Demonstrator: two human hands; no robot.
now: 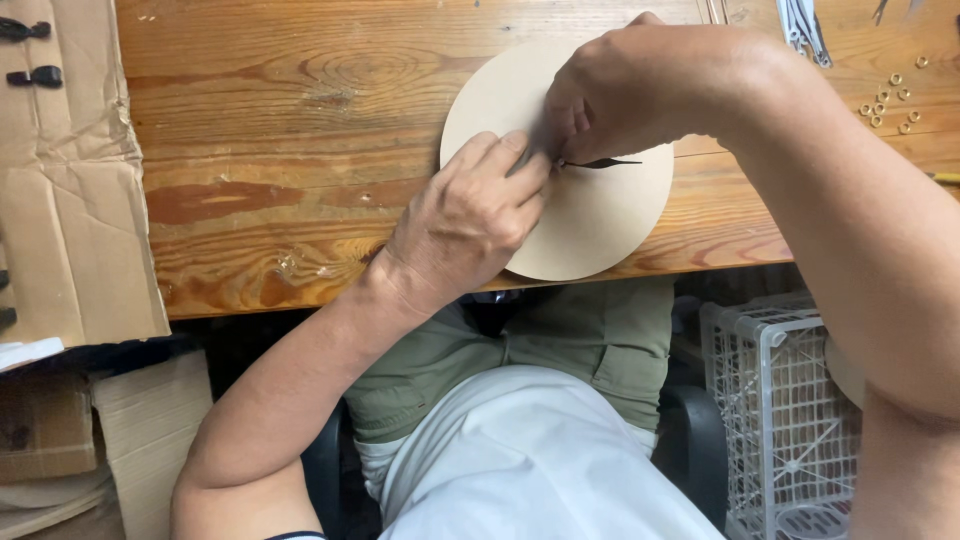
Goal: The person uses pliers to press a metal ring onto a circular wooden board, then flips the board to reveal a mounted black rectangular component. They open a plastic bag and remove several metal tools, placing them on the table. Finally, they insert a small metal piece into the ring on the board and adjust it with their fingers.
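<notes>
A round beige disc (pixel 600 220) lies on the wooden table (pixel 290 150), its near edge overhanging the table's front. A thin black pointed hand (pixel 608 162) sticks out to the right from the disc's centre. My left hand (pixel 470 220) rests on the disc's left part, fingers pressed at the centre. My right hand (pixel 625 90) reaches over from the right and pinches the black pointer's inner end, fingers bunched together. The disc's centre is hidden under my fingers.
Several small brass rings (pixel 890 105) lie at the table's right. Metal tools (pixel 805 30) sit at the top right. A flattened cardboard sheet (pixel 70 180) with black clips covers the left. A white plastic crate (pixel 790 420) stands below the table on the right.
</notes>
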